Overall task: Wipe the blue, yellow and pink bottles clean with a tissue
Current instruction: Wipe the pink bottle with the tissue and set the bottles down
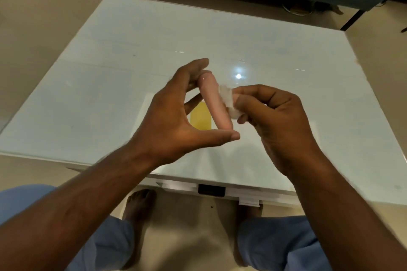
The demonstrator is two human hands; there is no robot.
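Head view shows our left hand pinching the pink bottle end to end above the tabletop while our right hand pinches the tissue against its side; we should turn the bottle so every face gets wiped.

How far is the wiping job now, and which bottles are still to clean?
In hand: the left hand holds the pink bottle by its two ends above the table, and the right hand presses a tissue against its side. The yellow bottle lies on the table behind it; nothing shows whether it was already wiped. No blue bottle is in view, so its state cannot be judged.
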